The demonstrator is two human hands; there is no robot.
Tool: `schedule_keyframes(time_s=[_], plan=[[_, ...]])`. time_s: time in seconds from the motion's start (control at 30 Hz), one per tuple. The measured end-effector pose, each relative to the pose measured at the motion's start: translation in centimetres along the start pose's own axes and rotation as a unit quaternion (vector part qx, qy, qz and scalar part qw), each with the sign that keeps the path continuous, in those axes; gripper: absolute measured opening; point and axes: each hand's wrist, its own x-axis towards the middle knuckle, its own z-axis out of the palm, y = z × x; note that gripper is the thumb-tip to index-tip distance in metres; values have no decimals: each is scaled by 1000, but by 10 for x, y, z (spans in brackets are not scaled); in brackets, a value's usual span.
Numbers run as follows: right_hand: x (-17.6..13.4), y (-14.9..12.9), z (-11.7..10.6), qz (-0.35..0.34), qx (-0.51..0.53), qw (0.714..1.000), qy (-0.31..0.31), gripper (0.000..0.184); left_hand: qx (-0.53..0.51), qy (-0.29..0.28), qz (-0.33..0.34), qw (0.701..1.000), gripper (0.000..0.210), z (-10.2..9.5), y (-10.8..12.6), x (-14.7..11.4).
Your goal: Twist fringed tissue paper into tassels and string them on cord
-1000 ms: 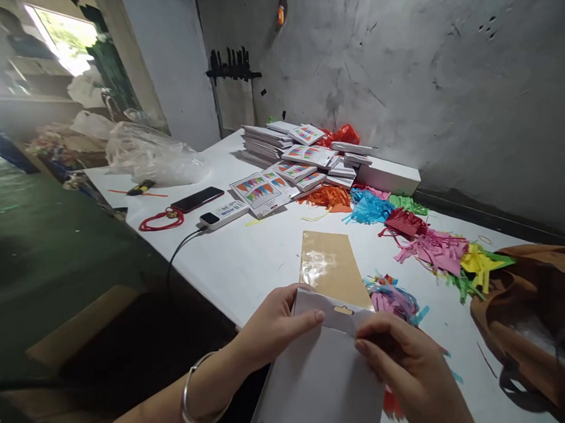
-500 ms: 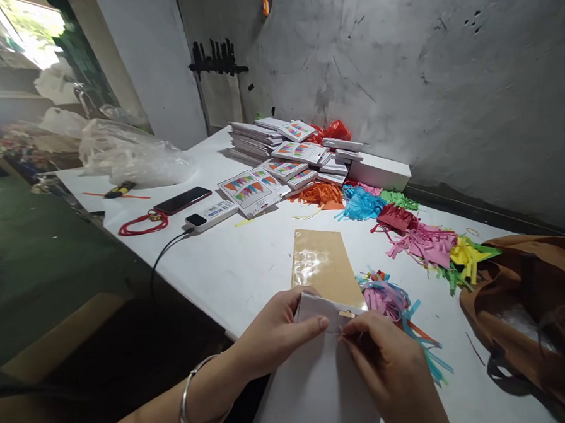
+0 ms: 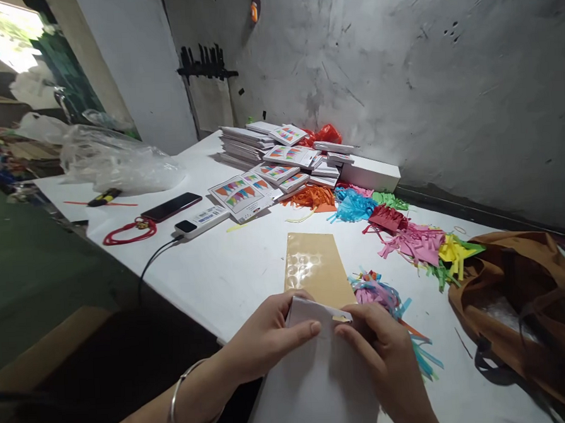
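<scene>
Both hands grip a white paper card (image 3: 320, 386) near its far edge, where a small hang hole shows. My left hand (image 3: 274, 335) pinches the left corner, thumb on top and fingers hidden beneath. My right hand (image 3: 382, 345) pinches the right side beside the hang hole, thumb and forefinger close together. Just beyond the card lies a tan backing sheet with clear round stickers (image 3: 309, 267), partly covered by the hands. A bunch of pink and blue paper fringe (image 3: 379, 295) lies right of the sheet, close to my right hand.
Printed packets (image 3: 289, 154) are piled near the wall, beside a white box (image 3: 372, 172). Colourful fringe bundles (image 3: 391, 221) run rightward to a brown bag (image 3: 500, 301). A phone (image 3: 171, 206), a white corded device (image 3: 201, 222) and a plastic bag (image 3: 119, 160) lie left.
The whole view has shifted slightly, moving the scene leftward. My right thumb and fingers have shifted along the card's far edge, and the edge around the hang hole shows more plainly.
</scene>
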Motion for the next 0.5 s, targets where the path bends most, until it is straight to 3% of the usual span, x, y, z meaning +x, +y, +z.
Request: schedule_keyframes(time_s=[0.07,0.17,0.3,0.4,0.5], plan=[[-1,2,1,-5,-11,1000,5,22,-13,7,3,1000,32,1,0,1],[-3,8,5,-25,-122,991,46,41,-19,26,25,999,28,4,-1,2],[-2,12,5,-52,-164,985,25,54,-14,28,30,999,25,7,-3,3],[4,10,5,-25,-151,988,19,52,1,31,39,999,25,7,-2,2],[6,12,6,46,-87,992,80,57,-8,12,31,999,28,3,3,2]])
